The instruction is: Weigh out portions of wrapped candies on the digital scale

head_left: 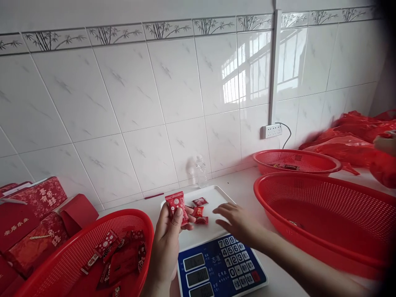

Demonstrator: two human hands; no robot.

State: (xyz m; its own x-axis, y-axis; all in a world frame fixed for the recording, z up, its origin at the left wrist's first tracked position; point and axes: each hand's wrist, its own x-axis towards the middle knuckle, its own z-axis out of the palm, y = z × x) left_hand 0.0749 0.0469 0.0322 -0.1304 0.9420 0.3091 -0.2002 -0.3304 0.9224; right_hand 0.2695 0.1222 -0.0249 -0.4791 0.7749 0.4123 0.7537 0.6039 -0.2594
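Note:
My left hand [168, 243] is raised over the scale and closed on a red wrapped candy [176, 205], held upright between thumb and fingers. My right hand [236, 220] lies open, fingers stretched flat over the white weighing tray [213, 194] of a blue-faced electronic scale [221, 268]. Three small red wrapped candies [198, 210] lie on the tray just left of my right fingertips. The scale's keypad and displays face me.
A red mesh basket [77, 264] with several red candies sits at lower left, red gift boxes [34, 218] behind it. Two more red baskets [324, 214] stand on the right. Another person's hand [385, 144] rests by red plastic bags at far right. A clear bottle [201, 171] stands at the wall.

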